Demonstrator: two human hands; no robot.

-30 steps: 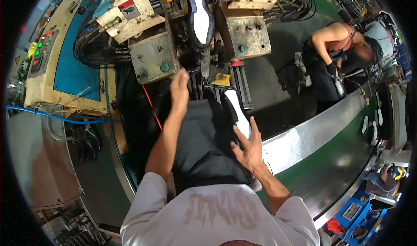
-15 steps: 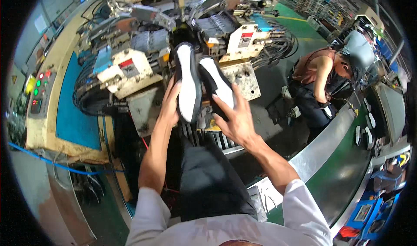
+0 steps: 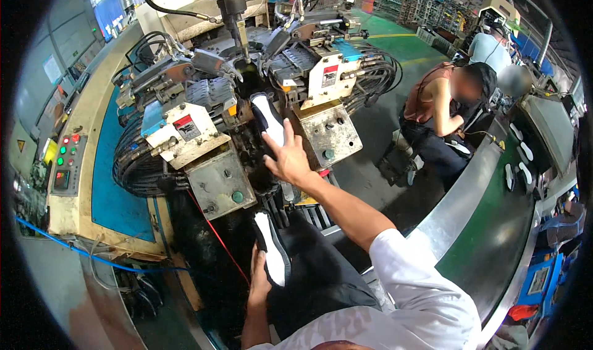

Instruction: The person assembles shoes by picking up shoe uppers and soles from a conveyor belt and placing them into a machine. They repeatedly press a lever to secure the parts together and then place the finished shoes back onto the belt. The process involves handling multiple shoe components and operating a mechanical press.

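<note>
In front of machine: left hand grips near shoe by edge; slack hold could drop it. Between machine halves: far shoe, right hand with fingers spread over sole; uneven push could skew it, early closing pinch fingers.

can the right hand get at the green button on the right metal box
Probably yes: the right hand is near the green button on the right metal box, with nothing visible between them, though it appears to rest on a black-and-white shoe.
</note>
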